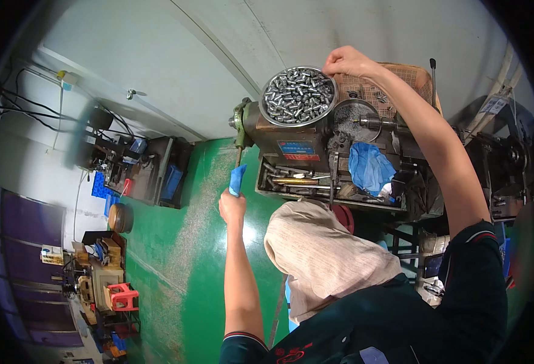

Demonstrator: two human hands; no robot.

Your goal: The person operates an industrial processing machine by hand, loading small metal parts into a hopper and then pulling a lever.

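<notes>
My left hand [233, 207] is closed round the lower end of a lever [238, 158], just below a blue wrapping [236, 181] on it. The lever hangs from a green metal fitting [240, 115] at the left end of a small lathe [291, 142]. On top of the machine stands a round metal bowl [265, 115] heaped with small shiny metal parts [297, 94]. My right hand [347, 61] is at the bowl's right rim, fingers bent and pressed together. Whatever they may hold is hidden.
Behind the lathe lies a brown mesh basket [409, 74] with a few metal pieces. A round pan of metal shavings [355, 112] sits beside the spindle. In front are a blue cloth [370, 168] and a tool tray [291, 189]. A beige cloth [321, 242] covers my lap.
</notes>
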